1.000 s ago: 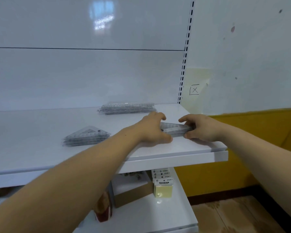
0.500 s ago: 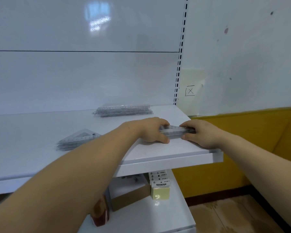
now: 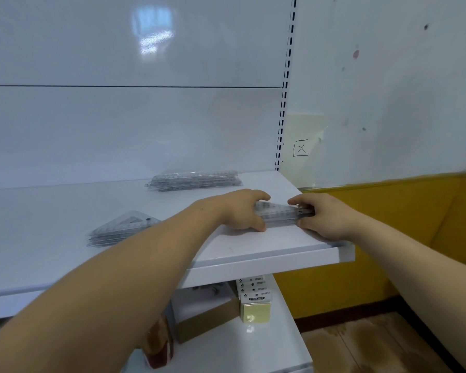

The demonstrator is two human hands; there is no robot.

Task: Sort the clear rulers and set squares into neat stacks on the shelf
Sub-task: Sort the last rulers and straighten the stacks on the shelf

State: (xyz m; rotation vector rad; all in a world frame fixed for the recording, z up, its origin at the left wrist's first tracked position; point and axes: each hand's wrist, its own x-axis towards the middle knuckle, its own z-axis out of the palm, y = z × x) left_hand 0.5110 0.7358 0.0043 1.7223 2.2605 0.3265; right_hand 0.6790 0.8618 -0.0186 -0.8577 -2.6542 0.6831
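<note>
At the right front corner of the shelf [image 3: 253,254]: fingers [image 3: 258,196] of the left hand [image 3: 240,211] curl over the far edge of the gripped stack [image 3: 280,214] of clear set squares, thumb pressed to its near edge. The right hand [image 3: 327,218] mirrors this at the other end, fingers hooked over the back and thumb at the front. Both sets of fingers are clamped on that stack, which lies flat on the shelf between the two hands. Its layers look roughly squared up, though some edges are blurred. Both forearms reach in from below, the left one crossing the shelf lip. Well to the left, partly behind the left forearm, a second set-square stack [image 3: 121,227] lies flat, its point toward the back. Near the back panel a ruler stack [image 3: 194,180] lies lengthwise, apart from both. A slotted upright [image 3: 285,90] closes the unit on the right. Beside it on the wall hangs a pale paper slip [image 3: 301,148] with a boxed cross. On the lower shelf [image 3: 267,354]: sticky note packs [image 3: 254,305], touching a cardboard box [image 3: 207,323].
</note>
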